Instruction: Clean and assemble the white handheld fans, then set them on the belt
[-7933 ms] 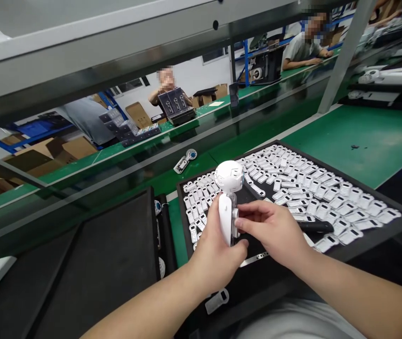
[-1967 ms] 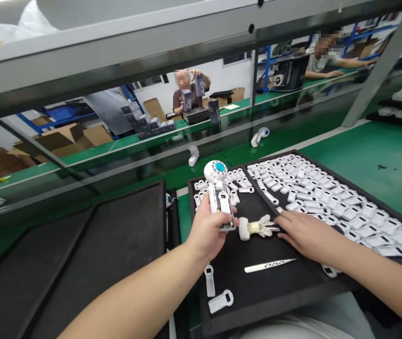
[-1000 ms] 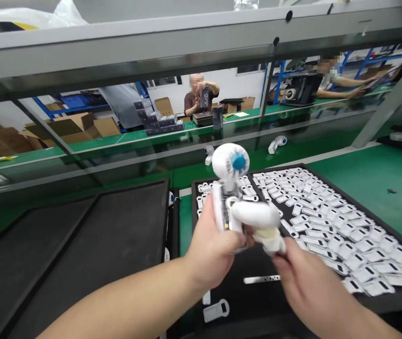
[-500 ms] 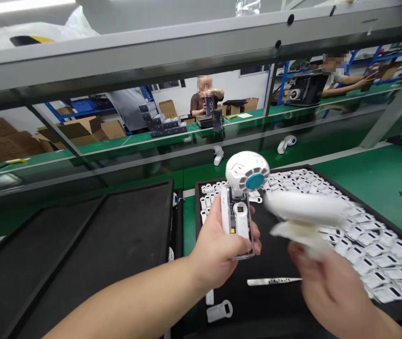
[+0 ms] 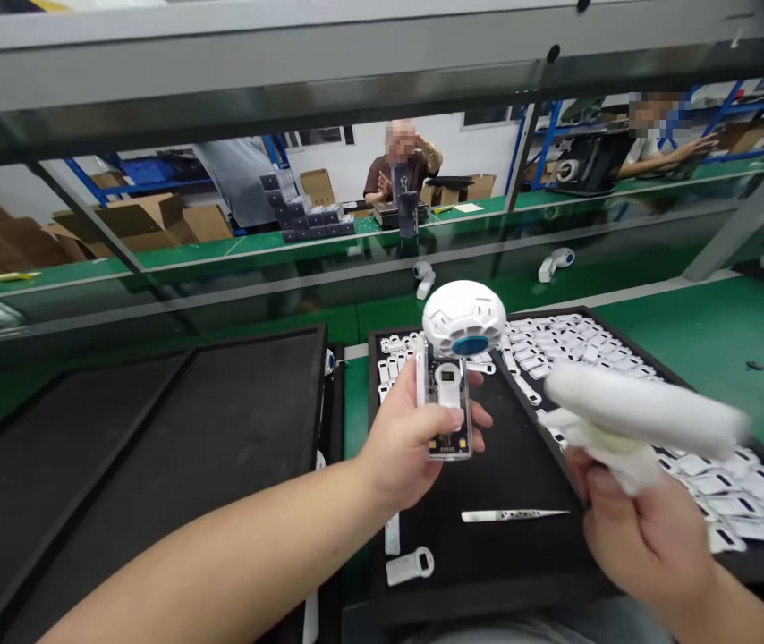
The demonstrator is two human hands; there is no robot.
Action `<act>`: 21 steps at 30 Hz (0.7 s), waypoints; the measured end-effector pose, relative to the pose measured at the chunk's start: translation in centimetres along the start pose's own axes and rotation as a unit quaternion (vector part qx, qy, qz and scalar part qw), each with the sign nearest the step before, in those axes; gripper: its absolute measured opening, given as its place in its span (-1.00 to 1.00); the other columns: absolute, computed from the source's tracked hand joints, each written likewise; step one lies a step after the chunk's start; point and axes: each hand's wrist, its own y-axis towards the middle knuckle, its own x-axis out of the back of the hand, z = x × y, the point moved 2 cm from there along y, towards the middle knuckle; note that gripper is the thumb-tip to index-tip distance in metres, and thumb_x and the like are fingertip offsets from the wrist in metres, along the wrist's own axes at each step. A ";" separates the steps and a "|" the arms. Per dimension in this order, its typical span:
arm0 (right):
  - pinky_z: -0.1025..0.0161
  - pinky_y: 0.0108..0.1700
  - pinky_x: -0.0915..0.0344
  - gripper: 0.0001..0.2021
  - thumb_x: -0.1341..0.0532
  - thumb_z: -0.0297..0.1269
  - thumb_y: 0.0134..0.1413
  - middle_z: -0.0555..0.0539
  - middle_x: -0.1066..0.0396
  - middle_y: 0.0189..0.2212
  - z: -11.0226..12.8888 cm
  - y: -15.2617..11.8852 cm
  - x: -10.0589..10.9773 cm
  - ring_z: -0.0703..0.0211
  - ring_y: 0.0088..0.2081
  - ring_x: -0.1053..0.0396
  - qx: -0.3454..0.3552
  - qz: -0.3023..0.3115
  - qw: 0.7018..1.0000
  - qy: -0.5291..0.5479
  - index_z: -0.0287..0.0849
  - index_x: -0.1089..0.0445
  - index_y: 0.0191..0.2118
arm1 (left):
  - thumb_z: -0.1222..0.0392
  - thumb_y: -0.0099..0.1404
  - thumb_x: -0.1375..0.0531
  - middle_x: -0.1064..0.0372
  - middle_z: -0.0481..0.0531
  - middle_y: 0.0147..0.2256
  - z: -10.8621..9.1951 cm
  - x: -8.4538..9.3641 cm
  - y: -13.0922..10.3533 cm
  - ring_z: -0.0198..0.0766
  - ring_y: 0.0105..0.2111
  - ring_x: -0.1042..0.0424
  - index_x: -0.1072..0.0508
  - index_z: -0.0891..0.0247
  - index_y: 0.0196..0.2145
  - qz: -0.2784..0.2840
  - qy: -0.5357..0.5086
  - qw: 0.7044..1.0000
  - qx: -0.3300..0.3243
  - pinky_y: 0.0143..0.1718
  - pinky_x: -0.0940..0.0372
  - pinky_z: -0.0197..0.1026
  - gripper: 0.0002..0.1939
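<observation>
My left hand (image 5: 403,436) is wrapped round a white handheld device (image 5: 464,320), which stands upright over the tray. Its rounded, vented head has a blue disc. Below it the clear body shows a circuit board and a white plate with a small dark window, and my thumb lies across that plate. To the right, my right hand (image 5: 643,523) grips a white roller (image 5: 650,407) with crumpled white sheet hanging at its grip; motion blurs it, and it is apart from the device. White tweezers (image 5: 514,516) with dark marks lie between the hands. Near them is a loose white plate (image 5: 411,566).
A black tray (image 5: 462,581) holds rows of white plates (image 5: 717,483). At left lies another black tray (image 5: 147,447). Two similar devices (image 5: 556,265) stand behind, on the green bench. A metal beam (image 5: 254,98) crosses above; co-workers (image 5: 403,170) sit beyond.
The roller and my right hand have moved right, away from the device. The device has tilted, so its disc faces lower, and my thumb has shifted up its body. The view has turned slightly.
</observation>
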 end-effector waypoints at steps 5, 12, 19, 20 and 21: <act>0.25 -0.55 -0.18 -0.74 -0.02 -0.15 0.38 0.01 -0.39 -0.55 -3.7 0.5 -0.5 0.15 -0.57 -0.39 0.007 0.110 0.980 -0.167 -0.07 -0.31 -0.35 | 0.16 0.13 -0.39 -0.41 0.18 0.03 0.3 0.2 0.5 -0.08 -0.19 -0.54 -0.40 0.26 -0.05 -0.007 0.013 0.999 0.047 -0.38 -0.48 -0.19 -0.55; 0.16 -0.38 -0.30 -0.76 -0.07 -0.18 0.35 -0.06 -0.44 -0.40 -6.1 -1.7 -3.3 0.04 -0.38 -0.46 0.017 0.280 0.928 -0.246 -0.10 -0.45 -0.24 | -0.02 0.09 -0.38 -0.44 0.03 -0.41 1.1 1.0 0.6 -0.29 -0.58 -0.42 -0.40 0.30 -0.26 -0.049 -0.015 0.995 0.082 -0.56 -0.40 -0.24 -0.60; 0.10 -0.17 -0.33 -0.81 -0.22 -0.27 0.25 -0.15 -0.44 -0.21 -2.4 -0.7 -3.9 -0.02 -0.18 -0.41 0.085 0.253 0.951 -0.155 -0.17 -0.41 -0.06 | 0.06 0.24 -0.23 -0.43 0.04 -0.45 1.4 1.0 0.9 -0.26 -0.61 -0.42 -0.43 0.32 -0.19 -0.087 -0.018 0.989 0.121 -0.60 -0.40 -0.22 -0.72; 0.08 -0.15 -0.31 -0.80 -0.24 -0.28 0.22 -0.15 -0.45 -0.19 -1.6 -0.8 -4.1 -0.03 -0.17 -0.40 0.107 0.260 0.950 -0.135 -0.17 -0.41 -0.05 | 0.08 0.28 -0.20 -0.43 0.04 -0.45 1.4 1.1 0.9 -0.26 -0.62 -0.42 -0.43 0.33 -0.21 -0.105 -0.015 0.987 0.125 -0.61 -0.39 -0.23 -0.76; 0.07 -0.15 -0.30 -0.80 -0.27 -0.30 0.18 -0.14 -0.45 -0.20 -0.8 -1.0 -4.3 -0.04 -0.18 -0.38 0.125 0.273 0.946 -0.119 -0.16 -0.42 -0.08 | 0.10 0.31 -0.17 -0.42 0.05 -0.46 1.4 1.1 1.1 -0.27 -0.62 -0.42 -0.43 0.34 -0.24 -0.123 -0.011 0.984 0.130 -0.61 -0.39 -0.24 -0.78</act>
